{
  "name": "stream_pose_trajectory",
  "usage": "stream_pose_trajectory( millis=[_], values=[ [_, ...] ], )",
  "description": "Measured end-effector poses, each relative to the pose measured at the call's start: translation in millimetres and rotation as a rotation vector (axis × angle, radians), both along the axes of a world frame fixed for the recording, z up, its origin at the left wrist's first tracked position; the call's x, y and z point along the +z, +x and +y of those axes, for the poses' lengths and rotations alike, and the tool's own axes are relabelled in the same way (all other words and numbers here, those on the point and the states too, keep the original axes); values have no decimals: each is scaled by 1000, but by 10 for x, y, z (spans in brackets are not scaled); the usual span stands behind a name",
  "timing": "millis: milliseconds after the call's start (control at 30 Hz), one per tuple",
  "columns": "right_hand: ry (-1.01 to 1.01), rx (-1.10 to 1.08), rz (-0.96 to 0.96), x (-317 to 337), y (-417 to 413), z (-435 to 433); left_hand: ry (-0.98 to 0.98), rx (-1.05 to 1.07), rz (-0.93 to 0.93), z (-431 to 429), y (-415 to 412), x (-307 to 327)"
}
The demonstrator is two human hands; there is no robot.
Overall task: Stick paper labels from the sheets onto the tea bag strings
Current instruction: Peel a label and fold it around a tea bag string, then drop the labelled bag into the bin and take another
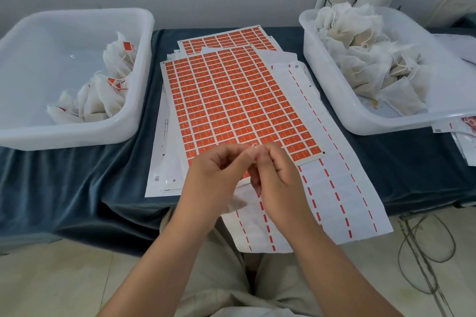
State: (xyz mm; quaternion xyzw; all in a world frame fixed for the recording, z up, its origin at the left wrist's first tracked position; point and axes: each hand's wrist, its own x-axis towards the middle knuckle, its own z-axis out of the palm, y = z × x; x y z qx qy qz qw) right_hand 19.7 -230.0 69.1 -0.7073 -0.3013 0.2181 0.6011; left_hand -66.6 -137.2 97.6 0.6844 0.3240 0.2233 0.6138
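The left hand [219, 175] and right hand [273, 175] are meeting above the near edge of the orange label sheet [231, 100], both curling to pinch what looks like a small label [253, 147]. Labelled tea bags [103, 96] are lying in the left tub [77, 14], plain tea bags [365, 59] in the right tub [323, 77].

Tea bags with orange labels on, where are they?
Head view: the labelled tea bags lie in the white tub on the left, beside the orange label sheet.
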Motion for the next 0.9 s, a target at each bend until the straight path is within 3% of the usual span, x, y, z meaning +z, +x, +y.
stream_pose_trajectory(
  millis=[133,300,467,700,800,900],
  values=[
    [33,20,116,-1,-52,1,-13,-24,-58,0,-30,42],
    [57,-30,211,-81,25,-1,15,97,60,55,-58,77],
    [37,-60,296,-173,134,-24,26,190,-70,493,-305,434],
    [-22,-60,307,-279,131,4,399,488,-98,1684,-573,1023],
    [-75,-31,255,-305,137,-17,494,497,45,2217,-586,960],
    [-132,3,181,-269,172,-67,502,440,308,2593,-530,702]
  ],
)
